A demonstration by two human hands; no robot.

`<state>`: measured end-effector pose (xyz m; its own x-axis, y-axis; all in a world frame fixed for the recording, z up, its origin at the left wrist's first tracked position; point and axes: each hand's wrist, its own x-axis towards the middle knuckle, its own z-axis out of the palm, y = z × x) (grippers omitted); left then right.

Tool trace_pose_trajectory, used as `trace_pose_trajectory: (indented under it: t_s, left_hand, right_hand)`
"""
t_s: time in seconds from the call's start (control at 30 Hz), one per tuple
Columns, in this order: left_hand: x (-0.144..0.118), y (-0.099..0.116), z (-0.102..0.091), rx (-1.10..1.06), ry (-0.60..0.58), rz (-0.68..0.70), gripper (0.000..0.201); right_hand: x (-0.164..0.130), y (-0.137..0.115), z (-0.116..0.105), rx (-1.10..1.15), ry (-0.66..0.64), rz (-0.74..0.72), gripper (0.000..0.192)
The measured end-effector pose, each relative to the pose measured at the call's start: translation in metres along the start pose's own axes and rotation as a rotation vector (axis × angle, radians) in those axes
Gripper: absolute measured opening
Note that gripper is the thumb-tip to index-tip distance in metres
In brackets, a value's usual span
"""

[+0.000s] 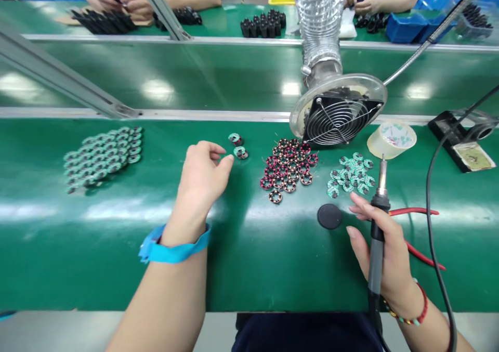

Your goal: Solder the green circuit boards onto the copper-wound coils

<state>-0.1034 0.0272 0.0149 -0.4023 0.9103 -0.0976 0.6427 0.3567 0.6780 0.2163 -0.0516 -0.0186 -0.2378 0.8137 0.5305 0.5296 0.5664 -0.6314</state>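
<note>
Your left hand hovers, grip apart, near two green rings at its 1 o'clock; right hand grip clamped on soldering iron.

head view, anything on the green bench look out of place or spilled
Nothing looks spilled or damaged. The one oddity is two green rings lying apart from the piles, just beyond the left hand. The big green pile, the copper coils and the small green discs sit in tidy clusters. The right hand holds a soldering iron.

Blue wristband left, beaded red bracelet right.
</note>
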Motion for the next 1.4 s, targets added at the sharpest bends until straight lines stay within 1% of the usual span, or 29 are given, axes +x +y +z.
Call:
trace_pose_trajectory:
  t_s: [0.07, 0.1, 0.2, 0.23, 0.27, 0.3, 0.4, 0.5, 0.6, 0.67, 0.7, 0.77, 0.83, 0.9, 0.97, 1.03, 1.13, 1.23, 1.33, 1.4]
  left_hand:
    - [-0.008, 0.004, -0.001, 0.078, -0.054, 0.066, 0.021]
    - [-0.011, 0.005, 0.0, 0.089, -0.118, 0.082, 0.025]
    - [-0.018, 0.006, 0.004, 0.12, -0.403, 0.149, 0.041]
    - [-0.019, 0.005, 0.006, 0.141, -0.46, 0.175, 0.045]
    - [-0.02, 0.005, 0.009, 0.161, -0.488, 0.198, 0.045]
    - [-0.02, 0.004, 0.011, 0.179, -0.497, 0.218, 0.044]
    - [-0.019, 0.004, 0.017, 0.228, -0.47, 0.272, 0.032]
    - [-0.018, 0.005, 0.014, 0.258, -0.467, 0.299, 0.023]
    - [-0.019, 0.008, 0.005, 0.223, -0.42, 0.27, 0.026]
    - [-0.023, 0.014, 0.002, 0.146, -0.381, 0.262, 0.03]
    - [-0.027, 0.018, 0.003, 0.094, -0.386, 0.277, 0.032]
    - [-0.039, 0.028, 0.01, -0.012, -0.463, 0.358, 0.033]
    - [-0.055, 0.039, 0.023, -0.077, -0.587, 0.496, 0.025]
    - [-0.071, 0.048, 0.037, -0.093, -0.687, 0.617, 0.018]
    - [-0.085, 0.054, 0.049, -0.082, -0.731, 0.699, 0.02]
    - [-0.093, 0.056, 0.057, -0.078, -0.741, 0.736, 0.024]
    - [-0.098, 0.056, 0.062, -0.117, -0.755, 0.693, 0.026]
    - [-0.099, 0.054, 0.062, -0.251, -0.783, 0.577, 0.026]
    - [-0.1, 0.053, 0.063, -0.419, -0.811, 0.46, 0.018]
    - [-0.101, 0.052, 0.064, -0.488, -0.836, 0.403, 0.012]
  right_hand:
    - [-0.001, 0.0, 0.0, 0.003, 0.002, -0.001, 0.061]
    - [-0.001, 0.0, 0.0, 0.007, 0.006, -0.001, 0.062]
    - [-0.001, 0.0, 0.001, 0.011, 0.012, -0.003, 0.062]
    - [0.0, 0.0, 0.001, 0.009, 0.013, -0.001, 0.061]
    - [0.0, 0.0, 0.001, 0.004, 0.013, 0.003, 0.06]
    - [0.001, -0.001, 0.002, 0.0, 0.012, 0.007, 0.059]
    - [0.002, -0.001, 0.002, -0.006, 0.007, 0.019, 0.057]
    - [0.002, 0.0, 0.002, 0.0, 0.009, 0.009, 0.057]
    - [0.002, -0.001, 0.002, -0.005, 0.008, -0.003, 0.056]
    - [0.003, -0.005, 0.002, -0.023, -0.005, 0.003, 0.054]
    - [0.004, -0.007, 0.003, -0.034, -0.016, 0.004, 0.053]
    - [0.006, -0.011, 0.004, -0.05, -0.049, -0.005, 0.051]
    - [0.008, -0.015, 0.005, -0.04, -0.089, -0.023, 0.051]
    - [0.008, -0.016, 0.007, 0.0, -0.123, -0.019, 0.05]
    - [0.007, -0.016, 0.008, 0.064, -0.12, 0.013, 0.05]
    - [0.005, -0.016, 0.009, 0.146, -0.09, 0.065, 0.053]
    - [0.004, -0.016, 0.01, 0.248, -0.071, 0.139, 0.053]
    - [0.006, -0.016, 0.01, 0.271, -0.054, 0.171, 0.05]
    - [0.008, -0.016, 0.009, 0.211, -0.027, 0.115, 0.05]
    - [0.008, -0.016, 0.008, 0.169, -0.024, 0.06, 0.049]
